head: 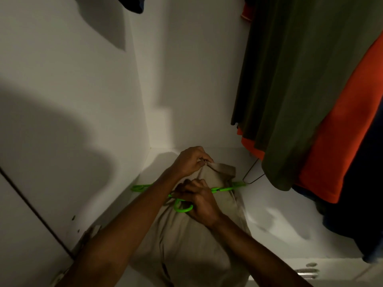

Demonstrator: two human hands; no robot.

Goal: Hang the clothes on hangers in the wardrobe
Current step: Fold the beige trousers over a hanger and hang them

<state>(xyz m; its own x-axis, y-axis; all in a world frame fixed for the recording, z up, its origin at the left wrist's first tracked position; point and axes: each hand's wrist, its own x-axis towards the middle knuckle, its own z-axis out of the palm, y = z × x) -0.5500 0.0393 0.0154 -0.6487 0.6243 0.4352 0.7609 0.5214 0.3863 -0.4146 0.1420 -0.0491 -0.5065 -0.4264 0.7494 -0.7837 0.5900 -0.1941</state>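
Nearest, a beige garment is spread on the white wardrobe floor, with a green hanger laid across its upper part. The hanger's hook is gripped by the right hand, closed around it. Just beyond, the garment's top edge is pinched by the left hand. Farther right, an olive garment and an orange garment are hung.

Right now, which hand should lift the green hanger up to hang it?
Probably the right hand. It already grips the green hanger by its hook, at the middle, above the beige garment. The left hand is pinching the garment's far edge, away from the hook.
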